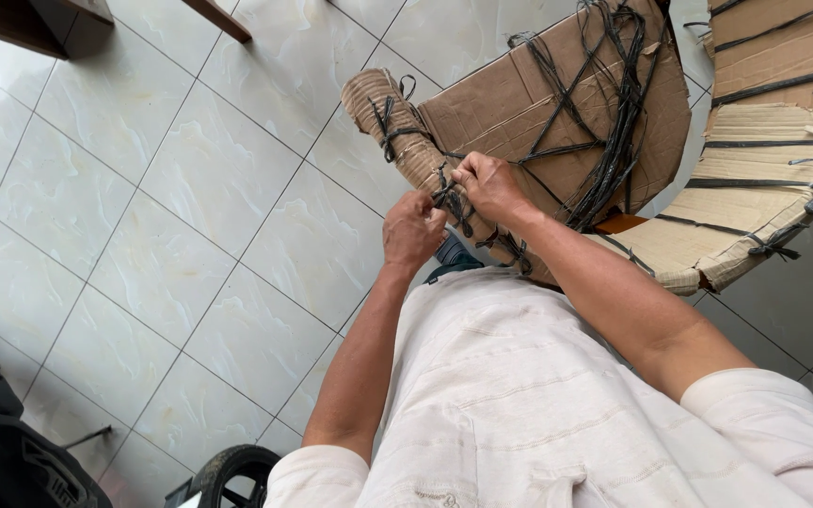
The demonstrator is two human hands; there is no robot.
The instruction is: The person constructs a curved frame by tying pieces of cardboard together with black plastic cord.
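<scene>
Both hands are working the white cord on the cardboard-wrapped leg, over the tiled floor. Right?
Not quite: the cord is black, not white. The head view shows the left hand and right hand both gripping it at the cardboard-wrapped leg, above the tiled floor.

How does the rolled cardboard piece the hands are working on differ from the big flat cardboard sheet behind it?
The rolled cardboard piece is narrow and curled into a tube; the flat cardboard sheet is wide and spread open. Black cord rings the roll in tight bands, but trails over the sheet in loose, tangled lines. The left hand and right hand both pinch cord at the roll; neither touches the sheet. Both are brown cardboard bound with black cord.
</scene>
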